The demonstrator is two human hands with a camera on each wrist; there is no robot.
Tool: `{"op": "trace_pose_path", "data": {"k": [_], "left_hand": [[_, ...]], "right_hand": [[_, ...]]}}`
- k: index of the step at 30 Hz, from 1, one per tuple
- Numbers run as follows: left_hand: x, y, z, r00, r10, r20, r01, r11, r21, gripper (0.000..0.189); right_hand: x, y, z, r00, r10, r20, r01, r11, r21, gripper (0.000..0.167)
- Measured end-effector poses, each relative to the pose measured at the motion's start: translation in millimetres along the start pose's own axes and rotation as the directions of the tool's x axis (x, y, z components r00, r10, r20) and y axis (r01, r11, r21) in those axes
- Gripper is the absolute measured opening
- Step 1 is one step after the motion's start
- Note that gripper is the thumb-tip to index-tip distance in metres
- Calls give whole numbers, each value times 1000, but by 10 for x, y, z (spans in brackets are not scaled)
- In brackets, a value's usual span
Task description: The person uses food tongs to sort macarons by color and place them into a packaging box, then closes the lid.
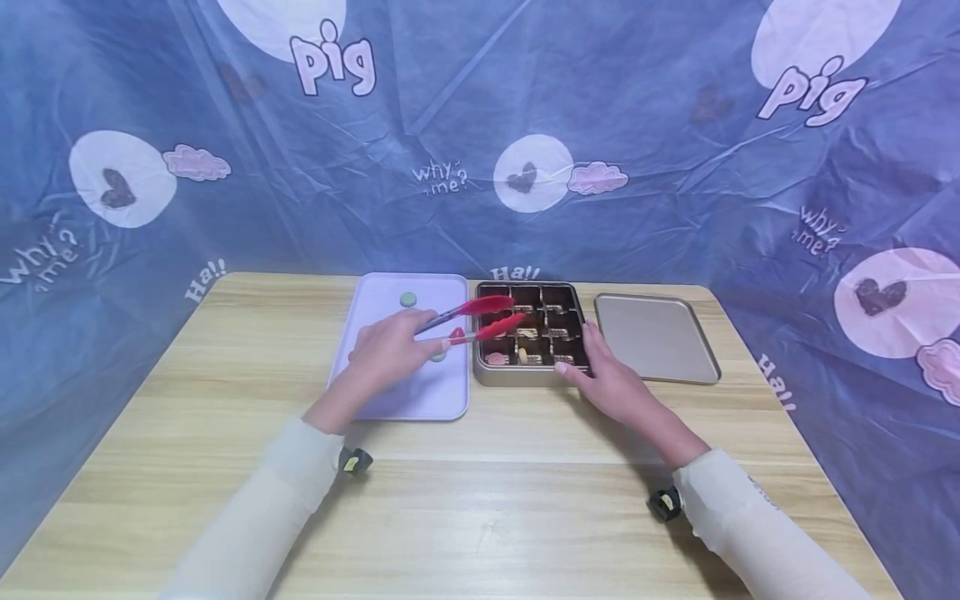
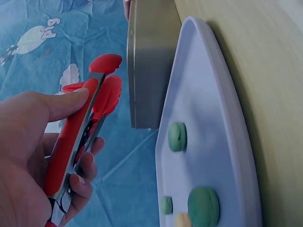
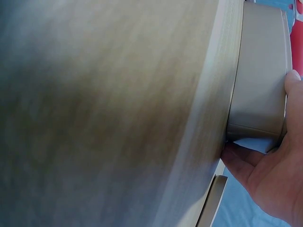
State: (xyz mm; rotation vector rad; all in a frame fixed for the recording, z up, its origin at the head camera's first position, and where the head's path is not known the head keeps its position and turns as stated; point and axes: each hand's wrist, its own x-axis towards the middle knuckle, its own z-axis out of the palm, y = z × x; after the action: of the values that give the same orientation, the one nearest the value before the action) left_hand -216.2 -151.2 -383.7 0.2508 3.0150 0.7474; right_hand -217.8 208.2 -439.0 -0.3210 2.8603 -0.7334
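My left hand (image 1: 390, 346) grips a pair of tongs (image 2: 73, 137) with red tips and red grip panels. In the head view, the parted tips are above the left and middle compartments of an open metal tin (image 1: 517, 377); I see nothing held between them. At the tin's front right corner, my right hand (image 1: 611, 383) holds on, thumb at the front rim and fingers along the right side. Inside a divided dark insert sit a pink round piece (image 1: 496, 358) and a yellowish piece (image 1: 523, 356). Green macarons (image 2: 177, 137) lie on a pale lilac tray (image 1: 405, 400), partly hidden by the left hand.
The tin's flat lid (image 1: 660, 337) lies on the wooden table (image 1: 480, 517) to the right of the tin. The tray stands close against the tin's left side. Behind the table hangs a blue printed cloth (image 1: 465, 100). A beige macaron (image 2: 182, 220) shows at the left wrist view's bottom edge.
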Motion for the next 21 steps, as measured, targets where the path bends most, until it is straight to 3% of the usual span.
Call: {"op": "trace_pose_path", "data": {"k": [12, 21], "left_hand": [[-427, -388, -253, 996, -91, -17, 91, 996, 6, 64], [-655, -613, -324, 992, -113, -51, 114, 993, 10, 64]], "right_hand": [[5, 4, -1, 1000, -4, -1, 4, 1000, -5, 97], [9, 4, 3, 1000, -5, 6, 5, 1000, -5, 97]]}}
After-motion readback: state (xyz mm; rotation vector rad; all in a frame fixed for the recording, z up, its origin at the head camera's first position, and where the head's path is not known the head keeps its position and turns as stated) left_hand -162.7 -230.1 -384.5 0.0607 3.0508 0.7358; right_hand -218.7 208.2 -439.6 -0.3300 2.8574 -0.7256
